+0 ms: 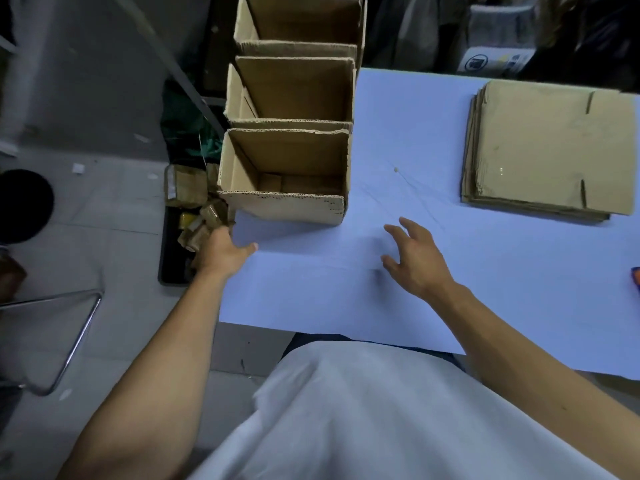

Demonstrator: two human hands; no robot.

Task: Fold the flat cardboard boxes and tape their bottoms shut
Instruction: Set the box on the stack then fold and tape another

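Hands first: the left hand reaches past the left edge of the pale blue surface, its thumb lying on that edge just in front of the nearest folded box. Its fingers dip out of sight below the edge toward a dark tray of brown tape rolls on the floor, so I cannot tell whether that grip is spread or closed on anything. The right hand hovers low over the surface to the right of the nearest box, fingers apart and relaxed, holding nothing.

The nearest box stands upright with its top open, at the left edge of the surface. Behind it, in one row running away from the person, stand a second open box and a third open box, each touching the next. Inside the nearest box the bottom flaps look folded down; whether tape is on them does not show from here.

Well to the right of the nearest box, across bare blue surface, lies a stack of flat boxes, neatly piled with slits along its right side. At the far right edge of the surface a small orange and blue object pokes into view, too cut off to name.

On the floor left of the box row sit a metal chair frame and a round black shape. The person wears a white shirt.
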